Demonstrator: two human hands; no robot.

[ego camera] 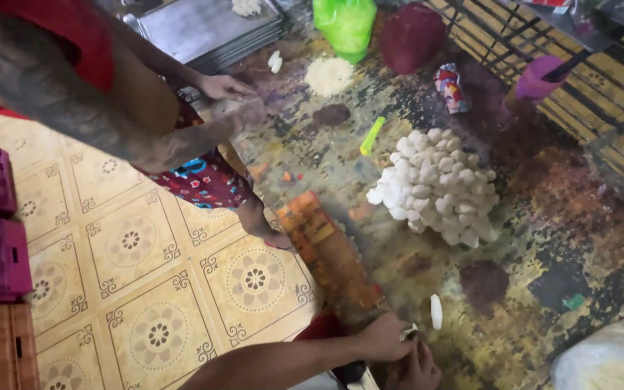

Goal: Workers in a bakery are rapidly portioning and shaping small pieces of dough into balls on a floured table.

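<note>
Worktable point(399, 260): worn top, mottled with dark stains and flaked paint. On it: heap of small white dough pieces point(436, 186), centre; single white dough piece point(436, 311) near the front edge; flat pale mound point(328, 75) and green plastic bag point(345, 24) toward the far side; dark red lump point(411, 36) beside the bag; yellow-green scraper point(372, 136); stacked metal trays point(207, 29) at the far corner.

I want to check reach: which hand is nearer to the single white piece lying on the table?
Left hand: just beside the white piece. Right hand is below, farther.
</note>
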